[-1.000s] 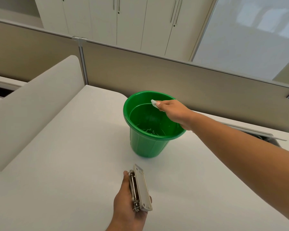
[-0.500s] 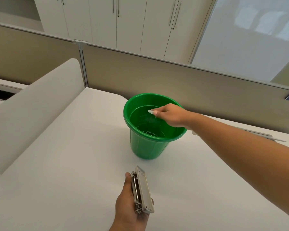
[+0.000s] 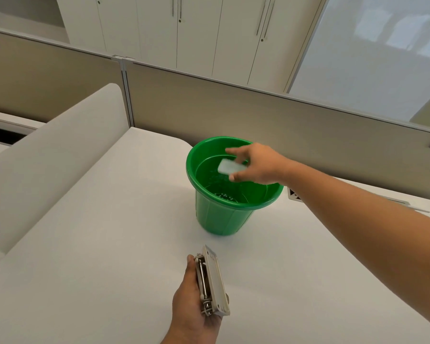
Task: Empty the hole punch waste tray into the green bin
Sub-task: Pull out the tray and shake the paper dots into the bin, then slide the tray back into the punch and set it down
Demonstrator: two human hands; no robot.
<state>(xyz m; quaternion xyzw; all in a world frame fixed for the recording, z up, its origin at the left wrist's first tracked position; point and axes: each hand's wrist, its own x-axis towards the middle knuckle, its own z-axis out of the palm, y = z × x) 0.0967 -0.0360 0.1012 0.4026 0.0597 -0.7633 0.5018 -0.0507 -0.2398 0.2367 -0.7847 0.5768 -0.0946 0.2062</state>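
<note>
Emptying stage near complete: the right hand (image 3: 261, 167) pinches the small pale translucent plastic waste tray (image 3: 231, 167) between thumb and fingers over the mouth of the round green plastic bin (image 3: 224, 219), where white paper dots already lie on the bottom. The left hand (image 3: 194, 301) grips the beige metal hole punch (image 3: 215, 284) above the white desk (image 3: 85, 244); refitting the tray probably remains

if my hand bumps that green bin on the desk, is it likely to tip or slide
Probably easy to shift. The green bin looks like thin plastic holding only a few paper dots, so likely light. It narrows toward its base on the smooth white desk, so a knock at the rim could tip it; a low push would more likely slide it.
</note>
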